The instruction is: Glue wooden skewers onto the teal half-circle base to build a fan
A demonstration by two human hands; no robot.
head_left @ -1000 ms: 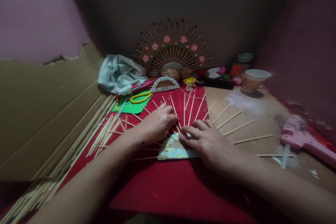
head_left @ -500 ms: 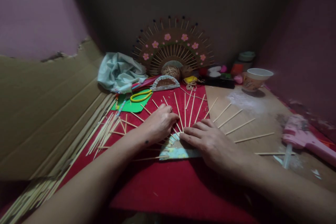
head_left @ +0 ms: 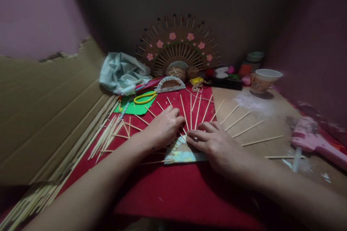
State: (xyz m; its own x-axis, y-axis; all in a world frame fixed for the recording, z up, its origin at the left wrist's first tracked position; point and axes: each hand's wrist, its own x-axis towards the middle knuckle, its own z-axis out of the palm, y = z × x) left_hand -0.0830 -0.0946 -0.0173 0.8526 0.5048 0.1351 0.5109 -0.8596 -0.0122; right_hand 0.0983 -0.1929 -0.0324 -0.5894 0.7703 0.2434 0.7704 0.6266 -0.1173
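A half-round base covered in pale blue patterned fabric (head_left: 187,157) lies on the red cloth, with thin wooden sticks (head_left: 199,110) fanning out from its curved edge. My left hand (head_left: 166,126) is closed, thumb and fingers pinching one of the sticks just above the base. Across the right part of the base lies my right hand (head_left: 219,144), fingers stretched out and fingertips pressing near the inner stick ends. It covers much of that side of the base, so the sticks' lower ends there are hidden.
Loose sticks (head_left: 107,135) lie at left by a cardboard sheet (head_left: 48,115). Yellow-handled scissors (head_left: 145,97) rest on green paper (head_left: 132,108). Behind stand a finished flowered fan (head_left: 173,45), a twine ball (head_left: 176,74) and bunched cloth (head_left: 123,74). A cup (head_left: 264,81) and pink glue gun (head_left: 306,137) are right.
My right fingertips have shifted slightly down and left along the base. The left hand keeps its pinch with a small shift; the base and sticks look nearly the same.
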